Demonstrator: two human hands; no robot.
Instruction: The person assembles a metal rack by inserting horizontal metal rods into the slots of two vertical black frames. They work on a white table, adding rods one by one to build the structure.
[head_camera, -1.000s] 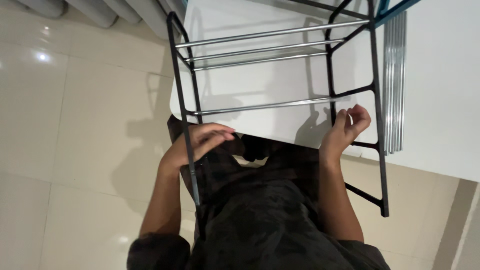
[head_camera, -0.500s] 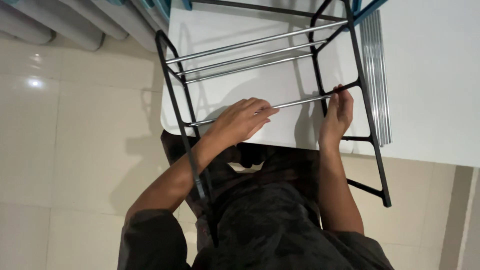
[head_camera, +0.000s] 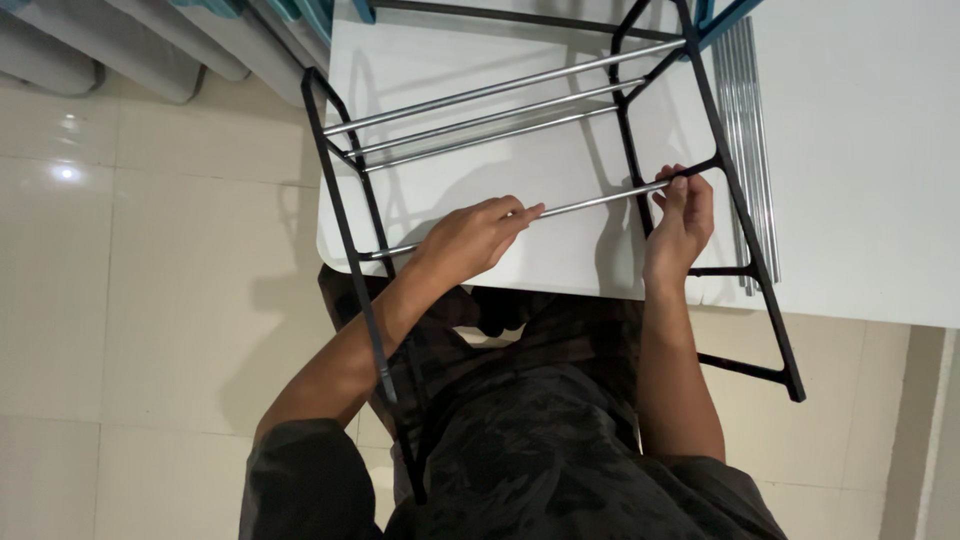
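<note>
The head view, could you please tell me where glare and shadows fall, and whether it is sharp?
Head view: a bright glare spot sits on the glossy floor tiles at left; rack and left hand cast soft shadows on the white table; the dark clothing lacks detail; focus is fairly sharp.

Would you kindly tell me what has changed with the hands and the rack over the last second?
The left hand moved up from the table edge onto the lowest silver rod. The right hand rose and now pinches the rod's end at the black side frame. The upper rods and white table stayed put.
</note>
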